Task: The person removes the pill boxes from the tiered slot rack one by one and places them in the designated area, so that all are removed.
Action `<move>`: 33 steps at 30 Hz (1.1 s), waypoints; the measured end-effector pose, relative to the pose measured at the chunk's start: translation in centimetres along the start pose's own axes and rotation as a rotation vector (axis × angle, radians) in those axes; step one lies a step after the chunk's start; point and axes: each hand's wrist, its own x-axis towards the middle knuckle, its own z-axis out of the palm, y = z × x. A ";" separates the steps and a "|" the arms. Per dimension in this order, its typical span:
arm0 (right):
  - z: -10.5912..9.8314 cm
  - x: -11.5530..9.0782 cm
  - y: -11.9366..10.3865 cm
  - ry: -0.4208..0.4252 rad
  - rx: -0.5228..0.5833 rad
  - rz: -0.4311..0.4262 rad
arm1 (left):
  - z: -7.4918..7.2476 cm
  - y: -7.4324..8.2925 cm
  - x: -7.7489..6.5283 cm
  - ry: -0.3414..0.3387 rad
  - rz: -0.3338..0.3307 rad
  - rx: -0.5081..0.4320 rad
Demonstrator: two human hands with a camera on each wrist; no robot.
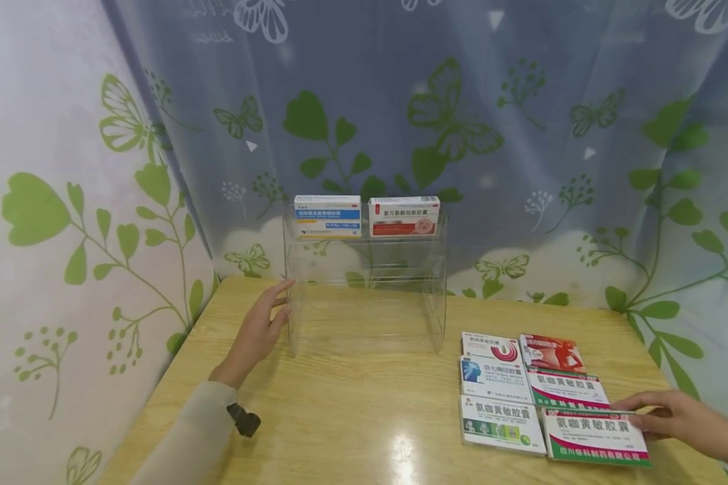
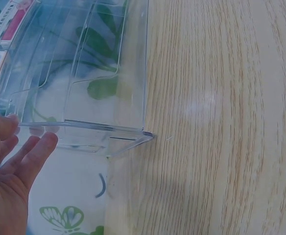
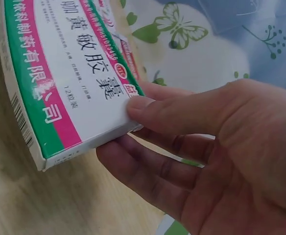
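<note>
A clear acrylic display stand (image 1: pixel 367 266) stands on the table, with a blue-and-white medicine box (image 1: pixel 327 219) and a red-and-white medicine box (image 1: pixel 404 219) side by side on its top tier. My left hand (image 1: pixel 259 330) touches the stand's left side panel (image 2: pixel 84 126) with its fingertips. At the right, my right hand (image 1: pixel 682 421) pinches the right end of a green, white and magenta medicine box (image 1: pixel 596 434), thumb on its printed face and fingers underneath. In the right wrist view this box (image 3: pixel 59 83) tilts, its near end raised.
Beside the held box lie other medicine boxes in two columns: a white one with green pictures (image 1: pixel 500 423), a blue-and-white one (image 1: pixel 494 378), one with a red swirl (image 1: pixel 490 347), a red one (image 1: pixel 553 353) and another green-and-white one (image 1: pixel 567 389). Patterned curtain (image 1: pixel 364 81) surrounds the wooden table (image 1: pixel 340 417).
</note>
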 end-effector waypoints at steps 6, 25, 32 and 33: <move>1.0 0.2 0.9 0.035 0.005 0.035 | 0.0 -0.1 0.1 0.002 0.003 0.002; 4.7 2.0 1.8 0.325 -0.174 0.245 | 0.0 0.0 0.0 -0.002 0.001 0.007; 5.0 2.4 1.9 0.348 -0.167 0.273 | -0.1 0.1 0.0 0.005 0.011 0.009; 5.1 2.4 1.9 0.349 -0.169 0.272 | -0.1 0.1 0.0 0.006 0.010 0.008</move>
